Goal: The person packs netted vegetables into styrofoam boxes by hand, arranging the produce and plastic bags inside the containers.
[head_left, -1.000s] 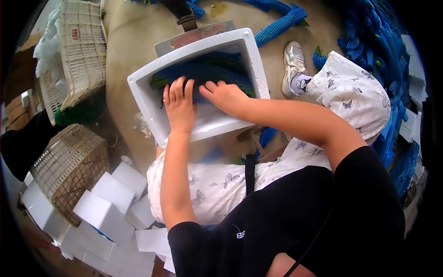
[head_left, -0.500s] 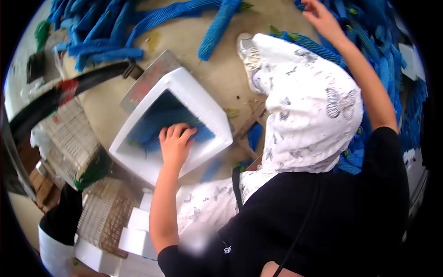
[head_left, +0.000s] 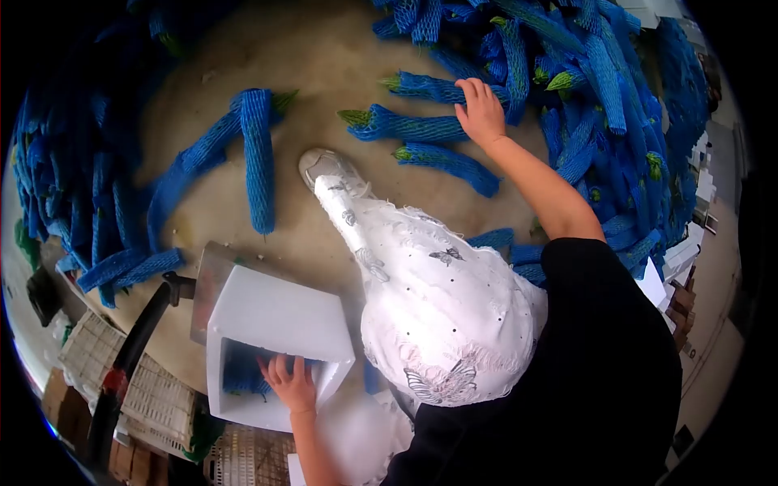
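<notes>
A white foam box [head_left: 279, 312] sits at the lower left, its open side showing blue netted bundles [head_left: 243, 368] inside. My left hand [head_left: 293, 385] is at the box opening with its fingers spread over those bundles. On the right, my right hand [head_left: 484, 113] reaches out, fingers apart, over the end of a blue-netted green vegetable [head_left: 438, 87]; whether it touches it I cannot tell. Just below lie two more netted vegetables, one [head_left: 413, 125] close to the hand and another [head_left: 450, 164] nearer my knee.
A large heap of netted vegetables [head_left: 600, 73] fills the upper right, another heap [head_left: 69, 170] the left. One netted piece [head_left: 258, 162] lies on the tan floor. A metal plate [head_left: 212, 283], a curved dark bar [head_left: 134, 348] and plastic crates [head_left: 162, 397] are around the box.
The view has swung right. My right hand has left the box and moved out to the netted vegetables on the right. My left hand has stayed at the box.
</notes>
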A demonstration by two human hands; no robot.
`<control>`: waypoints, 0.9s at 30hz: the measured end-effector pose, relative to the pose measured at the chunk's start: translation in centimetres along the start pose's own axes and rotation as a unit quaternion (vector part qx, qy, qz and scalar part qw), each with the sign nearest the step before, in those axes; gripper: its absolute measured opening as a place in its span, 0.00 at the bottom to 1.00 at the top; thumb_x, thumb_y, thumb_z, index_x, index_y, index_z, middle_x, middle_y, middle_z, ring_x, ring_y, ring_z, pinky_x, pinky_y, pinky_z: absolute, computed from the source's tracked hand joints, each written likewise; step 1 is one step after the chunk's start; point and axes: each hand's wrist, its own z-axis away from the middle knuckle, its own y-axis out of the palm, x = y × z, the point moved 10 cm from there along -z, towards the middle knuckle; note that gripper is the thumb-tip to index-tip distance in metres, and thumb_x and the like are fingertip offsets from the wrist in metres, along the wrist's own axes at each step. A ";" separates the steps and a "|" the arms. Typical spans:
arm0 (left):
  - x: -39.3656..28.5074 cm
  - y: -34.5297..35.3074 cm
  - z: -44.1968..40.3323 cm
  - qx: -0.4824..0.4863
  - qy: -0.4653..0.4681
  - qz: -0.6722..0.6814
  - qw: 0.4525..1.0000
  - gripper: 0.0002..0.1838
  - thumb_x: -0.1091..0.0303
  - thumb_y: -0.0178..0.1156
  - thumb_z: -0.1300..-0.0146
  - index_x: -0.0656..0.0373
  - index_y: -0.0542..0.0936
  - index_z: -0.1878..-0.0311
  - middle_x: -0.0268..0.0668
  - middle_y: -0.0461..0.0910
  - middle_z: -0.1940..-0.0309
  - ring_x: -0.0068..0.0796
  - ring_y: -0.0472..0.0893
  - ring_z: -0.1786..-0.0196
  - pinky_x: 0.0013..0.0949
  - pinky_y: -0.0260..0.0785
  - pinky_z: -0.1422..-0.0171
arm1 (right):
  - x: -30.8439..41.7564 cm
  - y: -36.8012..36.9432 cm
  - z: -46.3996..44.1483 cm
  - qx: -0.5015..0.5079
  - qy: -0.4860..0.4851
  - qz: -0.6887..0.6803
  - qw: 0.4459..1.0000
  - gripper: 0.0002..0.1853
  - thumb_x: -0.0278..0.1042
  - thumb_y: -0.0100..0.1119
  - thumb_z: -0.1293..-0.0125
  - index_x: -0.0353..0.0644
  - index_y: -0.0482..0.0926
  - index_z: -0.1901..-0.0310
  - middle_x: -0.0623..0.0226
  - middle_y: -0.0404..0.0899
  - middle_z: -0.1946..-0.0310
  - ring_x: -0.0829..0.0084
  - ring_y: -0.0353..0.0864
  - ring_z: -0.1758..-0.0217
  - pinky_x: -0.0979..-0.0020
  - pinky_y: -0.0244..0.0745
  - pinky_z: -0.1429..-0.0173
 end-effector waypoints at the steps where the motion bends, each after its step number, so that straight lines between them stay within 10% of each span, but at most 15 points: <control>1: 0.3 0.2 -0.1 0.001 -0.018 0.002 1.000 0.27 0.73 0.70 0.62 0.51 0.74 0.55 0.41 0.64 0.45 0.48 0.63 0.40 0.65 0.53 0.28 | 3.2 -0.3 1.3 0.018 -0.065 -0.068 0.995 0.24 0.34 0.63 0.49 0.48 0.72 0.48 0.65 0.73 0.52 0.61 0.73 0.47 0.61 0.71 0.45; 5: 1.6 0.7 -1.6 -0.004 -0.103 0.048 0.994 0.26 0.72 0.70 0.62 0.54 0.74 0.55 0.43 0.64 0.43 0.52 0.59 0.37 0.65 0.45 0.26 | 3.1 6.8 4.4 0.105 0.037 -0.003 0.994 0.27 0.41 0.66 0.52 0.52 0.75 0.46 0.66 0.75 0.50 0.61 0.73 0.45 0.62 0.71 0.46; 7: 1.5 0.4 -1.7 -0.014 -0.118 0.064 0.991 0.26 0.70 0.70 0.61 0.53 0.75 0.53 0.41 0.66 0.44 0.49 0.60 0.37 0.63 0.45 0.25 | 4.5 7.4 3.7 0.311 0.045 0.075 0.946 0.30 0.43 0.68 0.55 0.52 0.76 0.46 0.65 0.74 0.49 0.61 0.72 0.44 0.62 0.70 0.44; 12: 2.8 -2.6 -3.0 0.030 -0.121 0.271 0.955 0.24 0.68 0.70 0.56 0.50 0.80 0.50 0.38 0.72 0.45 0.42 0.69 0.39 0.53 0.50 0.26 | 10.9 -3.6 -1.1 0.235 -0.047 -0.061 0.969 0.28 0.40 0.68 0.54 0.55 0.70 0.49 0.58 0.79 0.56 0.51 0.79 0.54 0.55 0.76 0.53; 16: 10.5 -14.3 5.3 -0.286 -0.265 0.254 0.885 0.19 0.74 0.58 0.36 0.62 0.74 0.41 0.39 0.75 0.40 0.33 0.71 0.37 0.35 0.58 0.30 | 24.2 -17.9 -6.0 0.001 -0.350 -0.099 0.932 0.34 0.38 0.64 0.40 0.64 0.62 0.32 0.56 0.81 0.59 0.55 0.83 0.59 0.63 0.78 0.60; 18: 12.6 -15.6 11.7 -0.395 -0.386 0.384 0.739 0.18 0.70 0.52 0.30 0.63 0.72 0.39 0.37 0.75 0.43 0.29 0.73 0.40 0.33 0.60 0.32 | 35.7 -25.1 -2.3 0.276 -0.255 -0.240 0.895 0.34 0.31 0.61 0.42 0.46 0.65 0.33 0.55 0.72 0.45 0.62 0.72 0.40 0.65 0.67 0.37; 20: 10.5 -17.8 14.4 -0.417 -0.361 0.378 0.744 0.18 0.65 0.50 0.27 0.62 0.72 0.39 0.37 0.74 0.42 0.29 0.72 0.40 0.32 0.61 0.34 | 42.8 -25.9 3.5 0.065 -0.603 -0.116 0.787 0.38 0.37 0.62 0.37 0.68 0.55 0.28 0.61 0.78 0.59 0.62 0.82 0.60 0.68 0.77 0.63; 25: 6.6 -10.0 14.2 -0.160 -0.276 0.274 0.907 0.24 0.71 0.61 0.39 0.53 0.72 0.38 0.42 0.74 0.42 0.43 0.72 0.39 0.39 0.63 0.34 | 54.6 -15.4 22.9 0.291 -0.700 -0.047 0.650 0.29 0.35 0.53 0.35 0.63 0.63 0.32 0.53 0.75 0.58 0.58 0.80 0.57 0.63 0.76 0.60; 27: 6.7 -4.0 14.0 -0.092 -0.269 0.208 0.936 0.31 0.77 0.65 0.47 0.51 0.71 0.37 0.43 0.74 0.43 0.46 0.72 0.40 0.41 0.65 0.36 | 55.6 -7.3 25.8 0.358 -0.605 -0.036 0.710 0.27 0.37 0.51 0.36 0.53 0.65 0.33 0.52 0.74 0.53 0.55 0.78 0.52 0.60 0.76 0.55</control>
